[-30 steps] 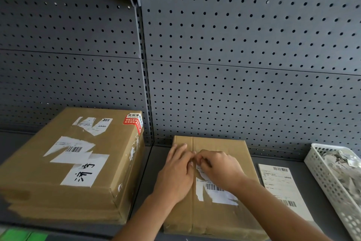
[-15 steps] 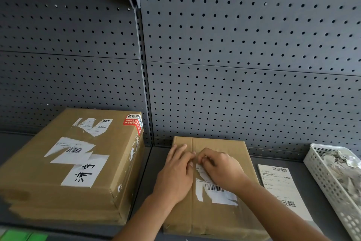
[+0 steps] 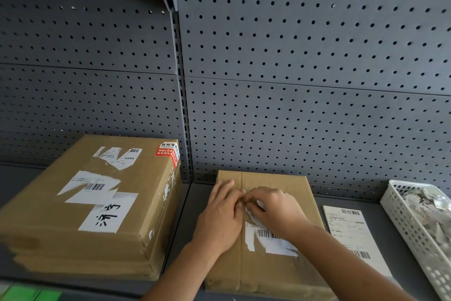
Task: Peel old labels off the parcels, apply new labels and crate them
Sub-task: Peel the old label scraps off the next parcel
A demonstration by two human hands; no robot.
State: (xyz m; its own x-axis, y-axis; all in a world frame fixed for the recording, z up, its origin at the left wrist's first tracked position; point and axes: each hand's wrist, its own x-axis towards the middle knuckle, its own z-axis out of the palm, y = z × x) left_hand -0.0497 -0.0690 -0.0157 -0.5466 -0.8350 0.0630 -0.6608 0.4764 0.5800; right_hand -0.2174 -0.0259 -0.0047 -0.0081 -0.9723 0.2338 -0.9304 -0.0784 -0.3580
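Working two parcels on the grey shelf (image 3: 192,205): the large parcel (image 3: 80,205) is sitting left, the flat parcel (image 3: 266,261) lying under your hands. Your left hand (image 3: 220,217) is pressing flat, fingers extended; your right hand (image 3: 273,208) is pinching its torn white label (image 3: 271,242). One fresh label sheet (image 3: 353,234) and one white basket (image 3: 415,232) are waiting right.

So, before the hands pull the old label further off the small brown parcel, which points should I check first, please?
1. Left hand lies flat on the small brown cardboard parcel, steadying it: ok.
2. Right hand pinches the torn white old label at its top edge: cannot tell.
3. Old label fully removed: not ok, barcode part remains stuck.
4. New white printed label sheet lies ready, right of the parcel: ok.
5. White plastic basket for scraps nearby: ok.
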